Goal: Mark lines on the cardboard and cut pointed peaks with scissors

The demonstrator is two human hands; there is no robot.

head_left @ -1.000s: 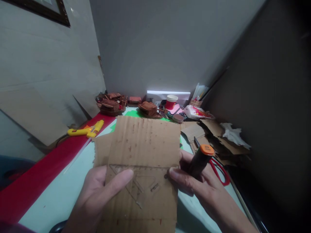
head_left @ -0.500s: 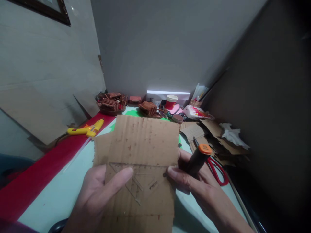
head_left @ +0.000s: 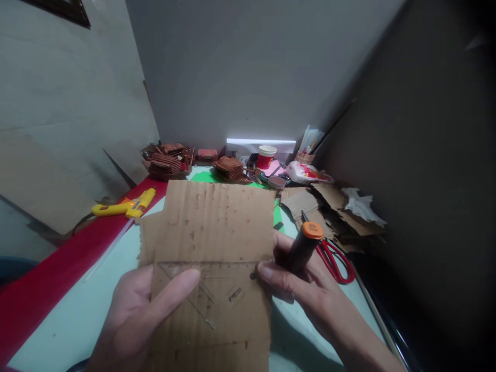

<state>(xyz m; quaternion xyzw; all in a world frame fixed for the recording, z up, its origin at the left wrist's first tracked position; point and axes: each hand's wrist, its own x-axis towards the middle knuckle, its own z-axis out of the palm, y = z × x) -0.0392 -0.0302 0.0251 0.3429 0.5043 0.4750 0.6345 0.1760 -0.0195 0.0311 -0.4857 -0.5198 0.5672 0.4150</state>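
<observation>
A brown piece of cardboard [head_left: 217,222] is held up in front of me, tilted, with small reddish stains on it. On its face lies a clear triangular set square [head_left: 222,281], its long edge running across. My left hand [head_left: 147,310] grips the cardboard at the left, thumb pressing on the set square and fingers hidden behind. At the right edge my right hand [head_left: 302,284] pinches both with its thumb. That same hand also holds a thick black tool [head_left: 300,253] with an orange end cap, pointing up; its other end is hidden.
A yellow glue gun [head_left: 126,204] lies on a red strip [head_left: 58,289] at the left. Red-handled scissors [head_left: 337,261] and scrap cardboard [head_left: 329,199] lie at the right. Brown cardboard models [head_left: 166,163], a red cup [head_left: 266,156] and a stick holder [head_left: 305,156] line the wall.
The whole scene has shifted left and slightly up in view as the camera turned. Both hands keep the same grip on the cardboard, set square and black tool.
</observation>
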